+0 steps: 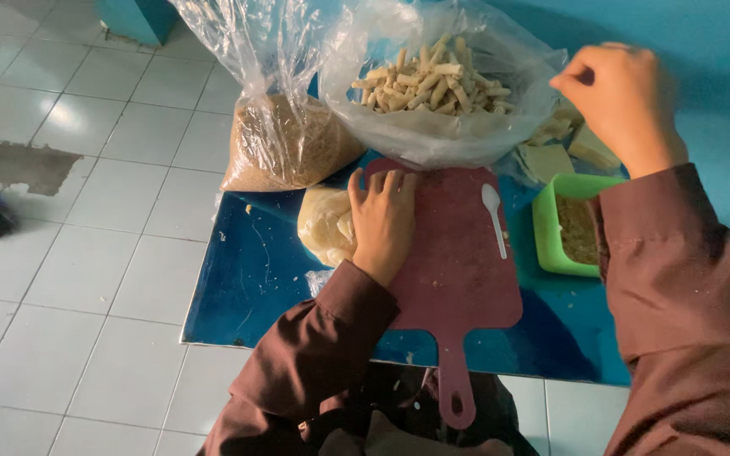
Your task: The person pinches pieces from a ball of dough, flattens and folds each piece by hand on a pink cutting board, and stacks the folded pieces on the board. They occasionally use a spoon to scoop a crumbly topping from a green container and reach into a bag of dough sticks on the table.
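A floor [86,211] of pale square tiles fills the left side of the view, with a dark patch on it at the far left. On it sits a low blue bench [247,287], its glossy top speckled with crumbs. A maroon cutting board [458,262] with a long handle lies across the middle of the bench, the handle pointing toward the person and overhanging the near edge.

At the far side of the bench stand two clear plastic bags. The left bag [285,143] holds a brown, crumb-like filling and leans beside the other. The right bag [441,93] is open at the top and heaped with short pale sticks of food; its bottom rests against the far end of the cutting board.

The left hand [382,219], in a dark reddish-brown sleeve, lies flat, palm down, on the left edge of the board, fingers [390,184] straight and close together, pointing at the bags. Just beside it, touching its outer edge, sits a pale lump of dough [324,224] wrapped in thin plastic.

The right hand [623,97] is raised beside the open bag, fingers curled in and bunched at the tips; whether they pinch anything cannot be told.

A green tub [555,232] of brownish crumbs stands right of the board. Pale flat pieces [547,159] lie behind it. A small white plastic spoon [495,218] rests on the board.
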The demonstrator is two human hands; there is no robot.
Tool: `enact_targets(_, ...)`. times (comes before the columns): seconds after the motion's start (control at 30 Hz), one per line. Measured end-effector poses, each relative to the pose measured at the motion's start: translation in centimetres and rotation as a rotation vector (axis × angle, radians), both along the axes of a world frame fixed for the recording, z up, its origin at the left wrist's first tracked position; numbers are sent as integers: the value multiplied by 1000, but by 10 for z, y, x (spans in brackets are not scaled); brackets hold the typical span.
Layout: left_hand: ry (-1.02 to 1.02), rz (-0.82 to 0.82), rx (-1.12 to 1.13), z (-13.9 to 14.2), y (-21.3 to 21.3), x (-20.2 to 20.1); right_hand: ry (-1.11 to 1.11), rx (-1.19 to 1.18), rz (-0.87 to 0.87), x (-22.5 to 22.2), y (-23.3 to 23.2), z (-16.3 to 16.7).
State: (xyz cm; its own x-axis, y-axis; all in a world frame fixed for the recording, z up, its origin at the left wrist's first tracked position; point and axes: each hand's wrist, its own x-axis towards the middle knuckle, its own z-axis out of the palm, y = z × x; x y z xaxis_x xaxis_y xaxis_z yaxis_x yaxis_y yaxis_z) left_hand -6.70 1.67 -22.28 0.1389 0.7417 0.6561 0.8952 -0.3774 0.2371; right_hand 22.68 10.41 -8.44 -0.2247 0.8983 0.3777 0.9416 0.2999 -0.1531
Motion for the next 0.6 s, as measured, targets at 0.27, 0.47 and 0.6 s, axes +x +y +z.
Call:
enact_targets(0.27,-23,-27,13,-2,1,6,-50,-296,-154,56,11,-53)
enact_targets(0.47,-1,-44,-24,-3,-2,1,-14,-262,-195,38,-2,-41)
enact_targets(0.6,6,-42,-23,-2,-2,0,-45,-111,-44,17,-8,-30)
